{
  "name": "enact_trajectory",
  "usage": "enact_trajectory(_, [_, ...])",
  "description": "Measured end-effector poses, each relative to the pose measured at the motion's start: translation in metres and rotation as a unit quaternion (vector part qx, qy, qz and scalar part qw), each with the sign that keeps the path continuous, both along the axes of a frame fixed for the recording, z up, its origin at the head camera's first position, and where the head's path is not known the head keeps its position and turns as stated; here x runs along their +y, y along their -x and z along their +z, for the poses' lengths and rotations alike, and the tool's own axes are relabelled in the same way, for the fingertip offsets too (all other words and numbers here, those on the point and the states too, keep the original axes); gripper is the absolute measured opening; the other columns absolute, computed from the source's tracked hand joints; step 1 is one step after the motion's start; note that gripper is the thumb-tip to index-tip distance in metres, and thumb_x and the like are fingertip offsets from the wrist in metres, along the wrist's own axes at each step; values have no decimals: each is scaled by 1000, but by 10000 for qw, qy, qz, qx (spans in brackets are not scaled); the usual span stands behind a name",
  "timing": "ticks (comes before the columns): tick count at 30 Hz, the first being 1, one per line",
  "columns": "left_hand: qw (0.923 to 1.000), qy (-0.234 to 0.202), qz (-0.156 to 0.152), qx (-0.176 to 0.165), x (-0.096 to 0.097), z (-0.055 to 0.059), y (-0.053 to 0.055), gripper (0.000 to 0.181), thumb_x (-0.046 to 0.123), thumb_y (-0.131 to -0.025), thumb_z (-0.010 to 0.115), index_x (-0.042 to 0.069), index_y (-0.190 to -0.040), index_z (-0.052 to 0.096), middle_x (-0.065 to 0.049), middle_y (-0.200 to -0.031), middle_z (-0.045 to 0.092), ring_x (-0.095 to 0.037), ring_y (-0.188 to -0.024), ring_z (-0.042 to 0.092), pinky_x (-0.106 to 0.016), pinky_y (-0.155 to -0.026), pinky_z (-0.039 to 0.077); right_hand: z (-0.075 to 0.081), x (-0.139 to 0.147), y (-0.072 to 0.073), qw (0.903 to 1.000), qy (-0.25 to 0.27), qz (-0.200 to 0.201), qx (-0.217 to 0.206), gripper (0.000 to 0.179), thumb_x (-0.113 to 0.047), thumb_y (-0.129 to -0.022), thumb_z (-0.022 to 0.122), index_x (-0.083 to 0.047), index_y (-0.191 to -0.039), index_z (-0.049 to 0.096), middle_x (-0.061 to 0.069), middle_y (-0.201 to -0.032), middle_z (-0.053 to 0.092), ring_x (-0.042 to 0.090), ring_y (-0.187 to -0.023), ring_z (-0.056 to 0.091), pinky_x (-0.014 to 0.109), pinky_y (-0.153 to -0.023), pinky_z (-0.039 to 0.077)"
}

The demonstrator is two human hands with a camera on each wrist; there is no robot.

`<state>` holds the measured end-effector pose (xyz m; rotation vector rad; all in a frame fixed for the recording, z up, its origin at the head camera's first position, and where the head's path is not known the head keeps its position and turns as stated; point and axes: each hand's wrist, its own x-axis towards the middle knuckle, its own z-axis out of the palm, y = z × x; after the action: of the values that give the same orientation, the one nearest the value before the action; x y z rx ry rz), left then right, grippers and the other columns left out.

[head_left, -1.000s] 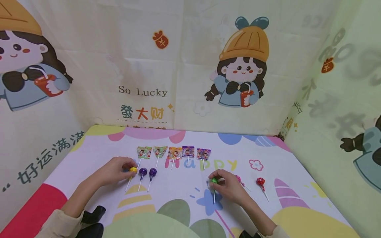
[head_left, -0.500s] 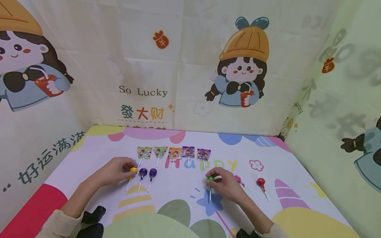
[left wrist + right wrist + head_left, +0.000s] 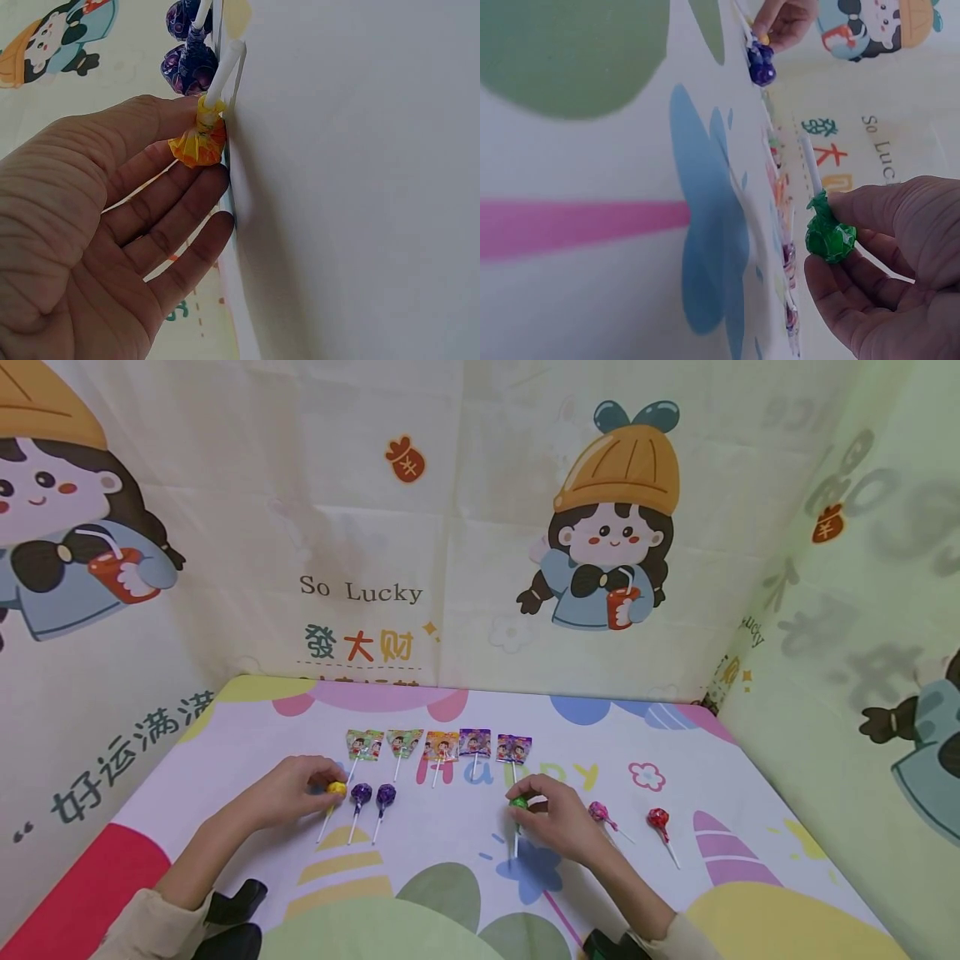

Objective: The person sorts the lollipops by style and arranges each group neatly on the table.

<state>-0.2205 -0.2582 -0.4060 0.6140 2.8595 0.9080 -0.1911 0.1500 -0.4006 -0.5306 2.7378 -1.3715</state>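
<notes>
My left hand (image 3: pixel 296 789) pinches a yellow-wrapped lollipop (image 3: pixel 201 142) by its head between thumb and fingers, low at the table's left side. Two purple lollipops (image 3: pixel 372 795) lie just right of it in a row, sticks toward me. In my right hand (image 3: pixel 558 817) a green lollipop (image 3: pixel 830 238) is held at its wrapped head, the white stick free; the right wrist view shows it above the cloth. Right of that hand lie a pink lollipop (image 3: pixel 599 812) and a red lollipop (image 3: pixel 657 820), apart from each other.
Several flat-bagged lollipops (image 3: pixel 441 746) form a row farther back, in green, orange and purple wrappers. A patterned cloth covers the table (image 3: pixel 450 827). Printed curtains (image 3: pixel 480 527) stand behind it and at both sides.
My right hand has moved left with the green lollipop, away from the pink one, which now shows more fully. The left hand stays where it was on the yellow lollipop.
</notes>
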Motion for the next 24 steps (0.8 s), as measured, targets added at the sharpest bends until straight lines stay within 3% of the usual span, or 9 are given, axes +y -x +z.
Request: enact_trajectory(24, [10000, -47, -36, 9, 1, 3, -3, 22, 18, -86, 82, 9, -104, 73, 3, -97, 71, -15, -88, 64, -44, -87, 59, 5, -27, 8, 9996, 56, 278, -11, 15, -8, -94, 73, -5, -108, 70, 1, -105, 68, 18, -96, 65, 30, -88, 59])
